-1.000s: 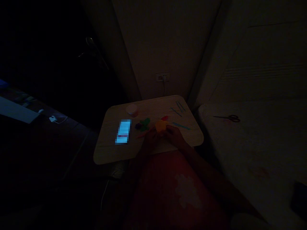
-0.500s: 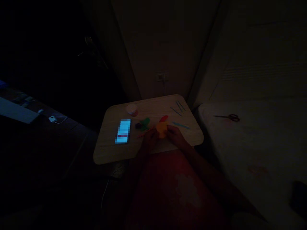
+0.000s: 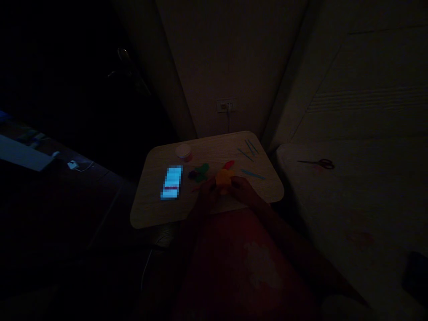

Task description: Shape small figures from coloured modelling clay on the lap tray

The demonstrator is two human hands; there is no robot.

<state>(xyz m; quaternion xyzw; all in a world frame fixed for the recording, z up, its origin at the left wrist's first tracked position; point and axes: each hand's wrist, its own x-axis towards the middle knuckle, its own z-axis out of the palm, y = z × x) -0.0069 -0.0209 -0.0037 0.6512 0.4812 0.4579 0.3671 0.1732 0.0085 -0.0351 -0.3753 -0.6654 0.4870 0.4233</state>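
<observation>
Over the front of a small wooden-topped table point(image 3: 150, 209), my left hand point(image 3: 207, 191) and my right hand point(image 3: 241, 187) grip a rounded orange piece point(image 3: 224, 179) from both sides. It looks soft, like modelling clay, but the dark hides its exact kind. Just behind it lies a red piece point(image 3: 229, 165). Left of my hands are a green piece point(image 3: 202, 171) and a small dark purple one point(image 3: 192, 174). A thin blue tool point(image 3: 253, 174) rests to the right of my right hand.
A lit phone point(image 3: 171, 183) lies at the table's left, with a pale tub point(image 3: 183, 152) behind it. Several thin sticks point(image 3: 247, 150) lie at the back right. Scissors point(image 3: 317, 163) rest on a pale surface point(image 3: 334, 200) at right. A wall socket point(image 3: 226, 105) holds a plug.
The orange piece has shifted slightly left and its outline looks less round. Both hands still hold it, with the fingers a little moved. The other things stay in place.
</observation>
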